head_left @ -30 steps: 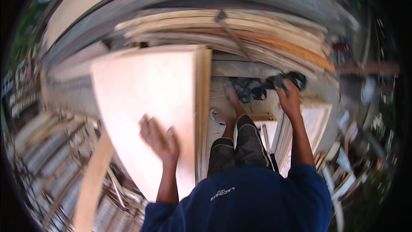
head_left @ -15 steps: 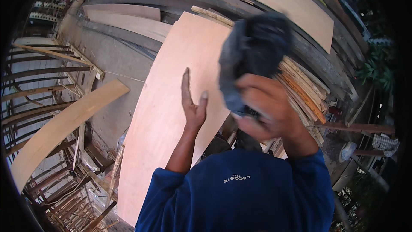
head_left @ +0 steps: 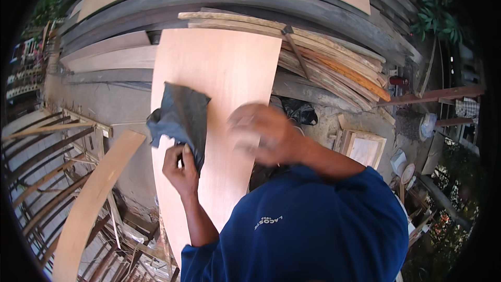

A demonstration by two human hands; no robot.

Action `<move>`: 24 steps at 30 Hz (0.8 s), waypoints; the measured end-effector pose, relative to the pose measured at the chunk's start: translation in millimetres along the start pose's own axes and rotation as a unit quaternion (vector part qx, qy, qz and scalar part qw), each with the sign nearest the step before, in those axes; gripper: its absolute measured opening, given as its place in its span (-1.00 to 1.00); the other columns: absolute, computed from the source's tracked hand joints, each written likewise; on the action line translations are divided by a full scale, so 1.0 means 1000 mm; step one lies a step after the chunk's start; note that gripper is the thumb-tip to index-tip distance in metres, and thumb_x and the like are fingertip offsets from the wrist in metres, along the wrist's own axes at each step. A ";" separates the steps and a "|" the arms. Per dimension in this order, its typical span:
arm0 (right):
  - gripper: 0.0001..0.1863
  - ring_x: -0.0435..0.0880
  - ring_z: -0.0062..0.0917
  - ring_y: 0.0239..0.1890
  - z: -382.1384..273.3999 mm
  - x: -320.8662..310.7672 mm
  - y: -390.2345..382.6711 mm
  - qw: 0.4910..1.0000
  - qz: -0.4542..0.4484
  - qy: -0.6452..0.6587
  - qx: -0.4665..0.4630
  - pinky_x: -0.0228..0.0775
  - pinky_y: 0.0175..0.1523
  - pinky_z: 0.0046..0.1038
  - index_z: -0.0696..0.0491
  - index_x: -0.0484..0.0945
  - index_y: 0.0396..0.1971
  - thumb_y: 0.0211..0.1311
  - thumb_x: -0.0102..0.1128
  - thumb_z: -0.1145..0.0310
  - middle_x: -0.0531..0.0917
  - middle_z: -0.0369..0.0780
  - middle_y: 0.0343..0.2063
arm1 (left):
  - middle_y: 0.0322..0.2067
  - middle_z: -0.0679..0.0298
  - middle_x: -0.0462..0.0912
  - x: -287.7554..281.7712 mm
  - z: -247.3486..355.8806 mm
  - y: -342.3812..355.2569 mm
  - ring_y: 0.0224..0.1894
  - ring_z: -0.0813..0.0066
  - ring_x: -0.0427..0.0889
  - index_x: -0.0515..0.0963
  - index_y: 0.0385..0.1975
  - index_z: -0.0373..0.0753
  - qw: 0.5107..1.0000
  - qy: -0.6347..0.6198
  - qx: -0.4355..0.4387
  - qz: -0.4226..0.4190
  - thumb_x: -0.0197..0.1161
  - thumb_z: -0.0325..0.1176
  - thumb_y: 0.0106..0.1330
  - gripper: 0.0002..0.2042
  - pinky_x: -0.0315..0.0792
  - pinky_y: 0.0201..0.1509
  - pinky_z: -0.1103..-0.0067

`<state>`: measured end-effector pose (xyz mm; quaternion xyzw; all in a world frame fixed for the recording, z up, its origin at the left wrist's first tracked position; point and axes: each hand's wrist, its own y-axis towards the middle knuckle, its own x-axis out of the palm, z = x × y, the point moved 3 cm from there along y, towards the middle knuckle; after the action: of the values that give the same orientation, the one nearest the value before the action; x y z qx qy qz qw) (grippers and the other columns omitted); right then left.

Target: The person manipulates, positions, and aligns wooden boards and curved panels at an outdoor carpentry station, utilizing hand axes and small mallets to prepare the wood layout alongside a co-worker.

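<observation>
Left hand and dark sheet over a pale wooden panel, as I saw them from beside the work. The left hand (head_left: 181, 171) pinched the lower end of a limp dark sheet (head_left: 183, 115), thumb against curled fingers; whether it was cloth or plastic, I could not say. The sheet spread above the left part of the pale panel (head_left: 229, 73), though contact between the two was not discernible. The right hand (head_left: 269, 133), blurred, lay over the panel's right side with its fingers partly bent and apart; I could not make out anything within it.

Principal hazards, in my judgement: the sheet, gripped only at one end, could fold under itself or slip free; any grit caught in it could scratch the smooth face. Uneven pressure from one hand might tip the panel if its support, hidden from me, was narrow. A hard knock could carry the panel's far edge into the hammer (head_left: 295, 53) resting on the stacked boards (head_left: 334, 75).
</observation>
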<state>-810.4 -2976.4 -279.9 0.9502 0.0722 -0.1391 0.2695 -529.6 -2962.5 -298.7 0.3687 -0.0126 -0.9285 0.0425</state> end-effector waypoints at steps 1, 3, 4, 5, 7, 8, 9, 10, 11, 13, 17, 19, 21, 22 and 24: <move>-0.67 0.69 -0.19 -0.03 0.040 -0.019 -0.015 0.993 0.059 -0.015 0.100 0.53 0.11 -0.16 0.11 0.64 -0.13 0.09 0.48 0.39 0.70 -0.12 -0.09 | -0.35 0.06 0.65 0.004 -0.013 -0.004 -0.29 0.28 0.61 0.61 -0.31 -0.44 1.000 -0.011 -0.007 -0.003 0.21 -0.55 0.33 -0.92 0.51 -0.13 0.45; -0.77 0.71 -0.22 -0.09 0.146 -0.056 -0.054 0.953 0.153 -0.091 0.244 0.53 0.05 -0.30 0.16 0.66 -0.16 0.27 0.32 0.35 0.72 -0.05 -0.19 | -0.30 0.01 0.67 0.019 -0.006 -0.001 -0.22 0.22 0.65 0.62 -0.20 -0.48 0.999 0.039 0.012 -0.020 0.20 -0.55 0.31 -0.84 0.52 -0.05 0.44; -0.76 0.72 -0.17 -0.12 0.205 -0.069 -0.080 0.919 0.188 -0.119 0.327 0.53 0.03 -0.27 0.20 0.67 -0.18 0.32 0.27 0.33 0.71 -0.02 -0.23 | -0.28 -0.02 0.69 0.023 -0.013 -0.002 -0.19 0.21 0.67 0.62 -0.16 -0.49 0.997 0.045 -0.032 -0.046 0.21 -0.53 0.29 -0.81 0.53 -0.05 0.43; -0.71 0.73 -0.14 -0.13 0.275 -0.082 -0.123 0.882 0.206 -0.137 0.402 0.54 0.01 -0.20 0.19 0.69 -0.18 0.30 0.32 0.25 0.71 0.00 -0.25 | -0.26 -0.04 0.70 0.025 -0.020 -0.002 -0.16 0.21 0.70 0.61 -0.11 -0.50 0.993 0.052 -0.076 -0.078 0.22 -0.52 0.28 -0.77 0.54 -0.04 0.42; -0.62 0.72 -0.08 -0.12 0.391 -0.099 -0.202 0.802 0.129 -0.287 0.508 0.54 0.01 -0.12 0.20 0.68 -0.15 0.25 0.37 0.17 0.71 0.03 -0.23 | -0.09 0.06 0.73 0.023 -0.027 0.008 -0.05 0.35 0.65 0.59 0.00 -0.47 0.959 0.033 -0.210 -0.189 0.30 -0.37 0.27 -0.64 0.50 0.08 0.42; -0.59 0.71 -0.01 -0.10 0.436 -0.104 -0.227 0.774 0.110 -0.309 0.542 0.53 0.02 -0.10 0.19 0.66 -0.09 0.23 0.40 0.16 0.71 0.07 -0.20 | -0.05 0.07 0.71 0.031 -0.004 0.023 -0.03 0.38 0.63 0.57 0.05 -0.45 0.954 0.076 -0.229 -0.177 0.31 -0.37 0.27 -0.61 0.49 0.09 0.43; -0.54 0.70 0.06 -0.08 0.468 -0.099 -0.244 0.746 0.086 -0.324 0.575 0.52 0.03 -0.08 0.18 0.64 -0.03 0.20 0.43 0.16 0.71 0.11 -0.17 | -0.04 0.08 0.71 0.034 0.002 0.032 -0.03 0.38 0.63 0.57 0.05 -0.45 0.954 0.100 -0.233 -0.162 0.31 -0.38 0.27 -0.61 0.49 0.09 0.43; -0.51 0.70 0.06 -0.09 0.491 -0.092 -0.246 0.749 0.070 -0.332 0.569 0.52 0.02 -0.06 0.18 0.62 0.00 0.18 0.44 0.17 0.71 0.11 -0.17 | -0.04 0.08 0.71 0.036 0.000 0.039 -0.03 0.38 0.63 0.57 0.06 -0.45 0.957 0.107 -0.231 -0.141 0.32 -0.38 0.27 -0.61 0.49 0.09 0.43; -0.49 0.70 0.06 -0.09 0.512 -0.088 -0.246 0.752 0.057 -0.341 0.562 0.53 0.01 -0.05 0.18 0.60 0.03 0.16 0.46 0.18 0.71 0.12 -0.16 | -0.04 0.08 0.71 0.040 -0.004 0.045 -0.03 0.38 0.63 0.57 0.06 -0.44 0.959 0.111 -0.227 -0.125 0.32 -0.38 0.27 -0.61 0.49 0.09 0.43; -0.42 0.69 0.04 -0.01 0.556 -0.091 -0.260 0.771 0.008 -0.323 0.548 0.52 0.07 -0.06 0.16 0.56 0.11 0.13 0.47 0.19 0.69 0.13 -0.07 | -0.04 0.08 0.71 0.055 -0.017 0.064 -0.03 0.38 0.63 0.57 0.06 -0.44 0.965 0.109 -0.212 -0.109 0.32 -0.38 0.27 -0.61 0.49 0.09 0.43; -0.36 0.69 0.01 0.04 0.578 -0.079 -0.239 0.743 0.047 -0.367 0.558 0.51 0.15 -0.09 0.15 0.49 0.23 0.13 0.42 0.28 0.68 0.12 0.01 | -0.04 0.08 0.71 0.080 -0.033 0.080 -0.02 0.38 0.63 0.56 0.07 -0.43 0.974 0.099 -0.192 -0.063 0.33 -0.38 0.27 -0.60 0.49 0.09 0.44; -0.39 0.71 0.00 0.02 0.584 -0.085 -0.243 0.747 0.028 -0.384 0.542 0.51 0.15 -0.07 0.15 0.49 0.23 0.15 0.37 0.31 0.69 0.12 -0.01 | -0.04 0.09 0.71 0.088 -0.034 0.084 -0.02 0.38 0.63 0.56 0.07 -0.42 0.976 0.095 -0.186 -0.055 0.33 -0.38 0.27 -0.60 0.50 0.09 0.44; -0.38 0.69 0.00 0.05 0.584 -0.098 -0.235 0.762 0.002 -0.321 0.562 0.50 0.17 -0.07 0.17 0.49 0.23 0.16 0.35 0.28 0.69 0.13 0.00 | -0.04 0.09 0.70 0.091 -0.033 0.083 -0.02 0.38 0.63 0.56 0.07 -0.42 0.977 0.091 -0.187 -0.043 0.34 -0.38 0.27 -0.60 0.50 0.09 0.44; -0.37 0.68 0.00 0.08 0.579 -0.099 -0.229 0.766 -0.036 -0.258 0.588 0.49 0.18 -0.08 0.19 0.49 0.23 0.17 0.34 0.24 0.68 0.14 0.01 | -0.04 0.09 0.70 0.088 -0.033 0.079 -0.02 0.38 0.63 0.56 0.08 -0.41 0.977 0.090 -0.191 -0.034 0.34 -0.38 0.27 -0.60 0.50 0.09 0.45; -0.37 0.69 -0.04 0.04 0.551 -0.099 -0.196 0.752 -0.080 -0.192 0.626 0.48 0.15 -0.09 0.22 0.47 0.25 0.20 0.32 0.24 0.67 0.11 0.00 | -0.04 0.09 0.70 0.082 -0.034 0.068 -0.02 0.38 0.63 0.56 0.08 -0.41 0.975 0.089 -0.203 -0.014 0.34 -0.38 0.27 -0.60 0.50 0.09 0.45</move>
<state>-1069.8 -3110.6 -795.8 0.8508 -0.0087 -0.3533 -0.3890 -560.6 -3037.4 -376.1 0.4333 0.1850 -0.8759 0.1043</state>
